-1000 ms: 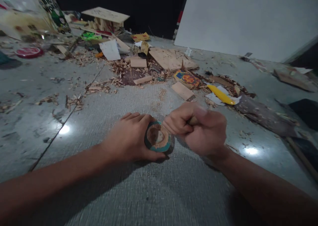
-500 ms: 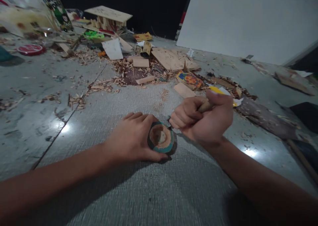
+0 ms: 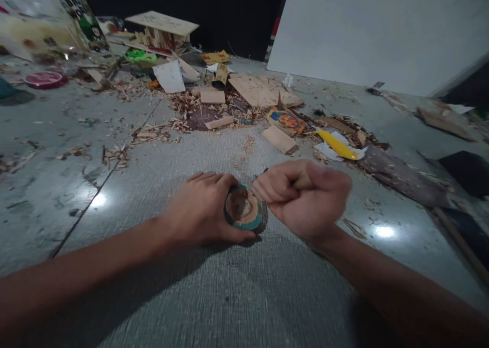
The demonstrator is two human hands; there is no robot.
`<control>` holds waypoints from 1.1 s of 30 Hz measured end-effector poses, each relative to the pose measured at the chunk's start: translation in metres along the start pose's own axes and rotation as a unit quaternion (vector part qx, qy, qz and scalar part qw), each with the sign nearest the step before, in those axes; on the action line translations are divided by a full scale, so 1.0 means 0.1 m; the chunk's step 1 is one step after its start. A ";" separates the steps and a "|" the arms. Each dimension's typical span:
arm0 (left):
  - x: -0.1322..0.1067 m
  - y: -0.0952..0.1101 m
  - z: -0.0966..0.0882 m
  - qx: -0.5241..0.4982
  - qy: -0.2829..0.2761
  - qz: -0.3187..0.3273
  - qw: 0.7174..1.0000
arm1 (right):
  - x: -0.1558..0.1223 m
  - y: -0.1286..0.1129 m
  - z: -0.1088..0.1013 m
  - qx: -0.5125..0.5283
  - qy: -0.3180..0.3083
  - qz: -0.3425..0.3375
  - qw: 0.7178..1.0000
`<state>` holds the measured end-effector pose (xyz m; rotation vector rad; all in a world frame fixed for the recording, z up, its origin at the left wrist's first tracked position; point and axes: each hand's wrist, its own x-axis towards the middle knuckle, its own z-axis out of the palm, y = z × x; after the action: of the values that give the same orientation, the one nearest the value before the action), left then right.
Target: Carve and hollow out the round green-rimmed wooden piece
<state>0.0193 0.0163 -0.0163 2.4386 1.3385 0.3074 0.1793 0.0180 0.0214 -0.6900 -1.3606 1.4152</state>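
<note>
A small round wooden piece (image 3: 243,209) with a teal rim and a hollowed pale centre rests on the grey mat (image 3: 237,287). My left hand (image 3: 198,210) wraps around its left side and holds it down. My right hand (image 3: 305,197) is a fist around a wooden tool handle (image 3: 303,183), just right of the piece. The tool's tip is hidden behind my fingers at the piece's upper right edge.
Wood offcuts and shavings (image 3: 214,108) litter the floor beyond the mat. A yellow object (image 3: 338,145) lies on paper to the right, next to a colourful painted block (image 3: 286,120). A small wooden structure (image 3: 162,29) and a white board (image 3: 378,32) stand at the back.
My right hand rose and swung right half a second ago, then came back down to the piece's edge. The left hand and the piece stayed put.
</note>
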 end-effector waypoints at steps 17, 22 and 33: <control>0.00 0.03 -0.01 0.005 -0.006 -0.007 1.000 | 0.15 0.10 -0.15 0.057 -0.020 0.050 0.997; -0.01 0.03 -0.01 0.012 0.006 -0.007 1.000 | 0.21 0.11 -0.27 0.208 0.073 0.124 0.967; -0.02 -0.01 0.02 0.001 0.012 -0.007 1.000 | 0.17 0.26 -0.42 0.362 0.217 0.191 0.886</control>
<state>0.0185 0.0148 -0.0185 2.4337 1.3660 0.3342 0.2051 0.0529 -0.0083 -0.7196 -0.2901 1.7862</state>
